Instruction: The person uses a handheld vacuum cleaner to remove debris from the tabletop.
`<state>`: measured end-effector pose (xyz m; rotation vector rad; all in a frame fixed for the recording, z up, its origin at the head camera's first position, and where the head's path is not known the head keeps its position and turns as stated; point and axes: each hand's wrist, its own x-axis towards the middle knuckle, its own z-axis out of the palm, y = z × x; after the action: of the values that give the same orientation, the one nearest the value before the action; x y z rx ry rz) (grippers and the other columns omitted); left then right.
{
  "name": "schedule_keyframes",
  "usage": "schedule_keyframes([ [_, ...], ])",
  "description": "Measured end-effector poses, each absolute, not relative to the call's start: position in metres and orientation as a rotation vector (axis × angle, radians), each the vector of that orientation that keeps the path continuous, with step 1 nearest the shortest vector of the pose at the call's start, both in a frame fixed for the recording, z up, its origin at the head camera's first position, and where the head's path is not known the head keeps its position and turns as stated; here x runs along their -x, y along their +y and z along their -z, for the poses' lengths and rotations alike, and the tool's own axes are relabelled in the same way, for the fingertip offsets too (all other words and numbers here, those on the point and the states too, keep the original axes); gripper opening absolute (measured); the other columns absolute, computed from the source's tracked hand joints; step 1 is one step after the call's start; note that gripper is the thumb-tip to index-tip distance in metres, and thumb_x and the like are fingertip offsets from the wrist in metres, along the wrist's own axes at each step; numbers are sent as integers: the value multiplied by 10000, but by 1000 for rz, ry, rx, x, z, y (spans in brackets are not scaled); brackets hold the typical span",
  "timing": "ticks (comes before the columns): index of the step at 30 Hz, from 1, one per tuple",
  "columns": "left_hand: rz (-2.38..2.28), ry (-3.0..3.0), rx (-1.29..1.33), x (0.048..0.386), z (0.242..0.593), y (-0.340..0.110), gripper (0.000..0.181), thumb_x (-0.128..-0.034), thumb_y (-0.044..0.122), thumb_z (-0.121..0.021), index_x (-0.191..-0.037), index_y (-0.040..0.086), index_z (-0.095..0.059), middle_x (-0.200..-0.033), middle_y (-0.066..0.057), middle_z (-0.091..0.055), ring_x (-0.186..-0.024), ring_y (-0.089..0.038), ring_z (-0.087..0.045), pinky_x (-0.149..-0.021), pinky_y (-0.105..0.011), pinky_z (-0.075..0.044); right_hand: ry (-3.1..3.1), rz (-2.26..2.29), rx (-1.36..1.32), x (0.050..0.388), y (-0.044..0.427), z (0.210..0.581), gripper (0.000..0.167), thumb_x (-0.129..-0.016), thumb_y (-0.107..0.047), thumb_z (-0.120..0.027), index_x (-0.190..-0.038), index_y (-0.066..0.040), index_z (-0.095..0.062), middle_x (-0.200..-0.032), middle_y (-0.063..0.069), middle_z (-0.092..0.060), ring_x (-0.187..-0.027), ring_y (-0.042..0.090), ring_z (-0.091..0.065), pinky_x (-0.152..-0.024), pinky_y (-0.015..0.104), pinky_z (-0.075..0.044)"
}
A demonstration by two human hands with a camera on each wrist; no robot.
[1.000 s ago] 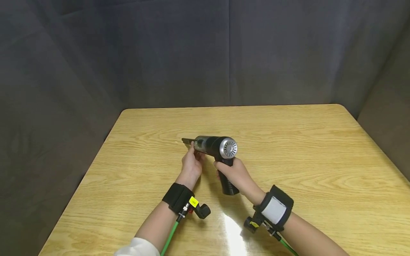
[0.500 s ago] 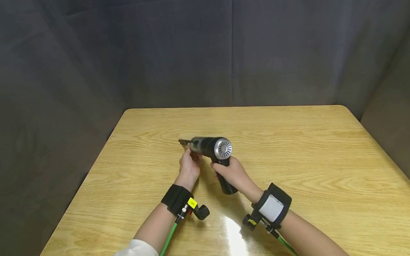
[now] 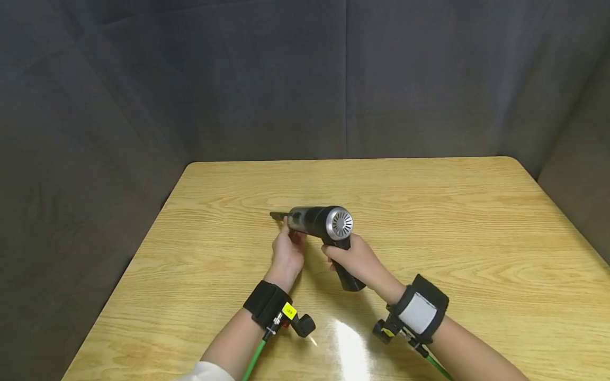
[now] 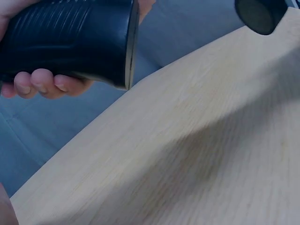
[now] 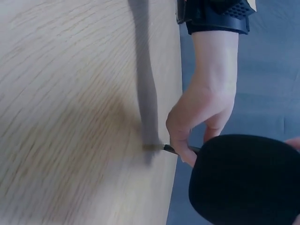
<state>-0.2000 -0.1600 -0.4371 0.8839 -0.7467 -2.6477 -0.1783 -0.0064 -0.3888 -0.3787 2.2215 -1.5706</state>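
Note:
A black handheld vacuum cleaner [image 3: 314, 221], with a silver vented rear end and a see-through front part, is held above the table. My right hand [image 3: 356, 260] grips its handle; curled fingers [image 4: 42, 83] show under the handle [image 4: 75, 42] in the left wrist view. At the front, my left hand [image 3: 288, 255] holds the vacuum where the thin dark nozzle [image 3: 278, 216] joins it, thumb on the near side. In the right wrist view the handle's base [image 5: 243, 180] hides part of the vacuum, and a small brush tip [image 5: 153, 147] sticks out beyond my left fingers.
Underneath lies a wood-grain table [image 3: 457, 222] with rounded far corners. Dark grey curtains [image 3: 267, 79] stand behind it and at both sides. Each wrist wears a black strap [image 3: 268, 304] with a camera and a green cable [image 3: 253, 360].
Both hands and the vacuum shift slightly left in view, then back right and a little nearer. The handle's lower end now tilts more to the right. Both holds stay the same.

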Motion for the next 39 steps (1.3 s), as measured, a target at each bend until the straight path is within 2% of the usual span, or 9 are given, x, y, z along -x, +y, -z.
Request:
schedule_keyframes([
  [7, 2718, -734, -828, 188, 436, -149, 204, -983, 282, -518, -873, 135, -606, -873, 23, -552, -791, -61, -567, -779, -173, -527, 2190, 1543, 435, 175, 12, 383, 265, -869, -176, -582, -997, 56, -576, -772, 101, -610, -644, 146, -617, -674, 330, -580],
  [13, 2790, -806, -800, 171, 434, -138, 152, -984, 258, -522, -977, 114, -572, -912, 27, -591, -812, -43, -628, -794, -171, -550, 2137, 1526, 450, 168, 38, 379, 311, -873, -175, -577, -1058, 70, -534, -767, 78, -593, -657, 153, -611, -669, 321, -566],
  [17, 2838, -838, -772, 157, 433, -129, 153, -991, 245, -510, -1024, 100, -546, -939, 18, -580, -843, -54, -621, -814, -174, -549, 2088, 1516, 491, 161, 56, 378, 360, -881, -162, -569, -1122, 93, -490, -775, 83, -579, -667, 163, -610, -682, 354, -573],
  [22, 2869, -867, -747, 139, 431, -118, 149, -996, 231, -500, -1045, 93, -526, -940, 19, -566, -861, -62, -615, -832, -181, -547, 2057, 1483, 550, 152, 76, 376, 364, -896, -159, -566, -1134, 102, -477, -779, 78, -577, -671, 150, -613, -670, 327, -567],
  [27, 2898, -878, -762, 123, 428, -111, 144, -1005, 221, -485, -1084, 102, -495, -956, 17, -532, -882, -62, -599, -874, -193, -534, 2017, 1465, 573, 144, 92, 376, 377, -909, -148, -568, -1156, 114, -456, -783, 72, -576, -672, 155, -619, -669, 350, -572],
  [30, 2900, -891, -780, 113, 427, -108, 216, -1023, 224, -447, -1203, 106, -431, -1031, 10, -482, -927, -63, -563, -945, -215, -499, 1986, 1450, 625, 141, 98, 377, 368, -918, -142, -557, -1157, 115, -450, -786, 76, -580, -677, 162, -618, -657, 357, -565],
  [34, 2884, -929, -810, 101, 425, -108, 468, -1024, 299, -436, -1416, 118, -257, -1165, -11, -437, -1032, -89, -516, -1078, -274, -411, 1958, 1419, 698, 138, 102, 379, 327, -919, -133, -547, -1115, 113, -459, -786, 77, -574, -674, 151, -614, -627, 333, -550],
  [37, 2867, -968, -838, 94, 423, -110, 602, -1016, 364, -439, -1488, 124, -154, -1220, -25, -417, -1082, -106, -491, -1127, -299, -364, 1948, 1402, 744, 136, 102, 380, 299, -915, -118, -551, -1091, 111, -473, -781, 77, -575, -664, 135, -614, -608, 322, -547],
  [39, 2856, -997, -855, 89, 422, -111, 612, -1021, 372, -420, -1500, 132, -125, -1218, -23, -406, -1075, -102, -484, -1116, -288, -374, 1942, 1393, 772, 134, 101, 380, 288, -916, -112, -554, -1088, 107, -480, -773, 72, -574, -658, 124, -611, -601, 317, -545],
])
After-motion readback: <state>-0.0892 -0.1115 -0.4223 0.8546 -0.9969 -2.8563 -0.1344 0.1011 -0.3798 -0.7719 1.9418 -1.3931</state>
